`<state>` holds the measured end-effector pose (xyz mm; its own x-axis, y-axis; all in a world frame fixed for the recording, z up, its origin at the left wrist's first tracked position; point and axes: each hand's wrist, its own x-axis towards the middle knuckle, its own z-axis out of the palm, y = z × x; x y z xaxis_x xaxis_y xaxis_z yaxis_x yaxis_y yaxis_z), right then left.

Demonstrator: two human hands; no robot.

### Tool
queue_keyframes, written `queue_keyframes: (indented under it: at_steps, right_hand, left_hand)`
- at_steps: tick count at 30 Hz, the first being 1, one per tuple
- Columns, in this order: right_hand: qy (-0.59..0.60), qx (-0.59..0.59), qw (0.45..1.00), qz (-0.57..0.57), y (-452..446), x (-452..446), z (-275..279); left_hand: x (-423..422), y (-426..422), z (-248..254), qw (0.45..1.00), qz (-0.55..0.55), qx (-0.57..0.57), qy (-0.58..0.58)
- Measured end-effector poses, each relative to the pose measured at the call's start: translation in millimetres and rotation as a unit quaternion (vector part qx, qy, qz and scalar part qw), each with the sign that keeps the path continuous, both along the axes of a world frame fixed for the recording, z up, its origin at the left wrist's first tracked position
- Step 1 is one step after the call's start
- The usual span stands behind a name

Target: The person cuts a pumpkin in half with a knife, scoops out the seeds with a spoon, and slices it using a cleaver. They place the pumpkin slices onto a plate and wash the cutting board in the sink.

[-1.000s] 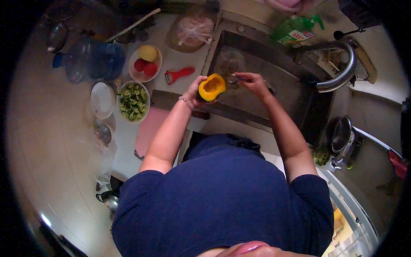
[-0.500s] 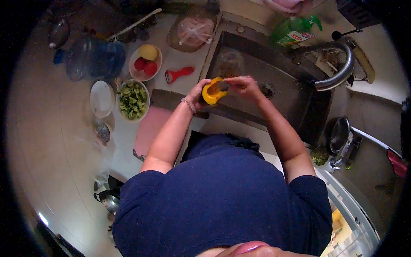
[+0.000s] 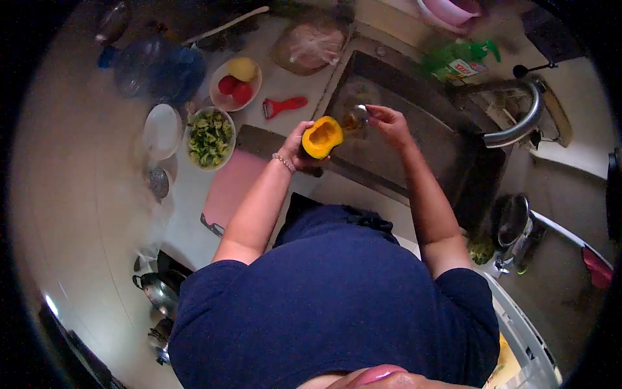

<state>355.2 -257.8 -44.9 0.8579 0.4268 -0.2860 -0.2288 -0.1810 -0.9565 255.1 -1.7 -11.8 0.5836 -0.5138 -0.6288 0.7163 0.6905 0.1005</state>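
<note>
My left hand (image 3: 299, 144), with a bead bracelet at its wrist, holds a halved squash (image 3: 322, 137) near the sink's front left edge. The squash's orange hollow faces up. In my right hand (image 3: 387, 123), over the sink, is a metal spoon (image 3: 361, 115), pinched between the fingers and apart from the squash. Below the spoon, a clear container or bag with brownish scraps (image 3: 350, 124) lies in the sink (image 3: 414, 139); its shape is hard to make out.
Left of the sink are a red peeler (image 3: 285, 106), a bowl of chopped greens (image 3: 210, 139), a bowl of red and yellow produce (image 3: 236, 84), a white dish (image 3: 162, 131) and a pink cutting board (image 3: 232, 188). A faucet (image 3: 518, 133) arches over the sink's right side.
The spoon was in the squash's hollow half a second ago; my right hand has drawn it out, up and to the right. The squash has turned to face up, and the view has shifted slightly.
</note>
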Motion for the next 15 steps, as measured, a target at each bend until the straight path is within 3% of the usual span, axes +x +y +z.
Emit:
queue_keyframes:
  at_steps: [1, 2, 4, 6, 7, 11, 14, 15]
  right_hand:
    - [0.037, 0.036, 0.999, -0.004, 0, 1, -2]
    - [-0.013, -0.113, 0.993, 0.011, -5, -5, -15]
    - [-0.122, -0.396, 0.910, 0.035, -11, -9, -42]
    - [-0.073, -0.115, 0.990, -0.032, 7, -10, -21]
    - [-0.029, 0.026, 0.997, -0.065, 13, -28, -13]
    - [0.022, 0.078, 0.997, 0.018, 36, -45, 5]
    - [0.000, 0.004, 0.999, -0.050, 22, -48, -29]
    - [0.013, -0.111, 0.994, -0.011, 3, -42, -49]
  left_hand:
    - [-4, 0, 5, 1.000, 0.009, 0.004, -0.006]
    - [-10, -1, 5, 1.000, 0.014, 0.011, -0.015]
    - [-10, -1, 7, 0.998, 0.021, 0.027, -0.044]
    - [-1, 0, 15, 0.998, 0.020, 0.036, -0.038]
    - [-9, -3, 18, 0.999, 0.018, 0.037, -0.022]
    - [-18, -9, 8, 0.999, 0.041, 0.002, -0.036]
    - [-28, -10, 7, 0.996, 0.062, -0.008, -0.060]
    - [-30, -8, 7, 0.995, 0.072, -0.012, -0.069]
